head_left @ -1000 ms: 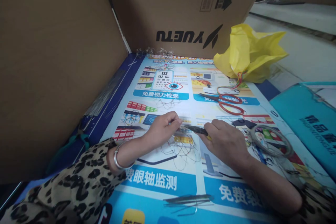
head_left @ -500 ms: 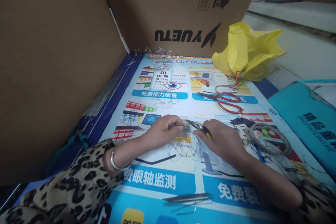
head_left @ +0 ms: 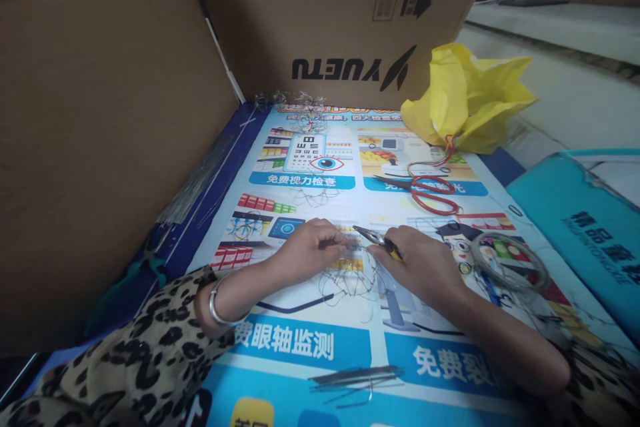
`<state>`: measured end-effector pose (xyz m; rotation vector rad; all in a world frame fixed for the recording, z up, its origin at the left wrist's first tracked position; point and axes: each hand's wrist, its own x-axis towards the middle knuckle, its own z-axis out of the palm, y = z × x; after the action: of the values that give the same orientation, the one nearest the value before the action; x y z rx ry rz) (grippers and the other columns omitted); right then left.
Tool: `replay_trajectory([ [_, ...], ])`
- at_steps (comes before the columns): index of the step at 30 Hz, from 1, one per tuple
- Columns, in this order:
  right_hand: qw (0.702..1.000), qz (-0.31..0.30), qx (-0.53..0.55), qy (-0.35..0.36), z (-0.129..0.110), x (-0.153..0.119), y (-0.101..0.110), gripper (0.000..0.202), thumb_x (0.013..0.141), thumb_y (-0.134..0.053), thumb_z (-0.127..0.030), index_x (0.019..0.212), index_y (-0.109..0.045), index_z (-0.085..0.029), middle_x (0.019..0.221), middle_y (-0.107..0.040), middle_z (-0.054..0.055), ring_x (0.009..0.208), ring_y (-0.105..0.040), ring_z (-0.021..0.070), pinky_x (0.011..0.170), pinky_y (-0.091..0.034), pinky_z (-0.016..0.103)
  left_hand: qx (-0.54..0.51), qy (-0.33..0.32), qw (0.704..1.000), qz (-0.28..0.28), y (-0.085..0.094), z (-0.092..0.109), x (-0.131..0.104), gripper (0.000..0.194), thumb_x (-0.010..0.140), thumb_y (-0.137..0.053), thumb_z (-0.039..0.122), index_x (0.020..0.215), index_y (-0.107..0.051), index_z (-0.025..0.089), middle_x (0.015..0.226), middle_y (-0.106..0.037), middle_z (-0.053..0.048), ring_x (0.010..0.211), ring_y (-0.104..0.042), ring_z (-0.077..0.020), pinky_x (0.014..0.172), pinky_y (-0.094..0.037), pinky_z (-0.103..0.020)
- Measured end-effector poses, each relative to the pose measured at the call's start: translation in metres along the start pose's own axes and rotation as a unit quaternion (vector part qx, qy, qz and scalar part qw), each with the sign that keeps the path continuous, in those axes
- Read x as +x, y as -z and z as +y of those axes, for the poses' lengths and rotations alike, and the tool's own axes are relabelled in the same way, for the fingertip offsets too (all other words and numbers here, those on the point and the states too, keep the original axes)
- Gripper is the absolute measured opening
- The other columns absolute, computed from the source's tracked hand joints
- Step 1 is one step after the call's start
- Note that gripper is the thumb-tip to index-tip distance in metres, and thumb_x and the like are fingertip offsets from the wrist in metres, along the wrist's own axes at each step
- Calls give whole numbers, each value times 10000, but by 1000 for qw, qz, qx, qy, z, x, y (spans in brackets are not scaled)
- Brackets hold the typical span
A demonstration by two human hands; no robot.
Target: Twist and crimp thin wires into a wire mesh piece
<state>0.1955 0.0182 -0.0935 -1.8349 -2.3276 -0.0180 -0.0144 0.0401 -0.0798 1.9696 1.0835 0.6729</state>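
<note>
My left hand (head_left: 313, 247) is closed, thumb and fingers pinched on the thin wire piece (head_left: 353, 273), whose loops hang between and below my hands over the printed sheet (head_left: 345, 347). My right hand (head_left: 417, 257) grips pliers (head_left: 373, 236) with dark jaws and a yellow-and-black handle. Their jaws point left, just above the wire piece, close to my left fingertips. Whether the jaws touch wire is too small to tell. A bundle of dark straight wires (head_left: 357, 377) lies nearer to me on the sheet.
Red-handled scissors (head_left: 433, 195) lie beyond my right hand, near a yellow bag (head_left: 465, 100). To the right are a wire coil (head_left: 510, 261) and a teal box (head_left: 580, 213). Cardboard (head_left: 325, 13) stands at the back and left. More wires (head_left: 195, 180) lie at left.
The pliers' jaws have shifted slightly up relative to the wire piece. Both hands keep their grips, and the whole view has moved a little.
</note>
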Motion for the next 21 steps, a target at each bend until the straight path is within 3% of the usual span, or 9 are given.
replay_trajectory([
  [14,996,-16,-70,56,4,-4,19,295,828,-439,-464,754,-552,-202,735,-599,29,657,-555,172,500,-192,254,27,6,1000,0,2,1,2,152,756,-491,88,708,-610,170,760,-616,-22,788,-548,-152,745,-432,-285],
  [21,994,33,-57,84,16,-2,19,256,815,-477,-425,754,-571,-194,725,-578,28,679,-543,169,518,-253,253,65,-15,998,-5,2,-2,2,150,779,-475,93,720,-595,161,768,-616,-29,797,-545,-159,758,-419,-292],
])
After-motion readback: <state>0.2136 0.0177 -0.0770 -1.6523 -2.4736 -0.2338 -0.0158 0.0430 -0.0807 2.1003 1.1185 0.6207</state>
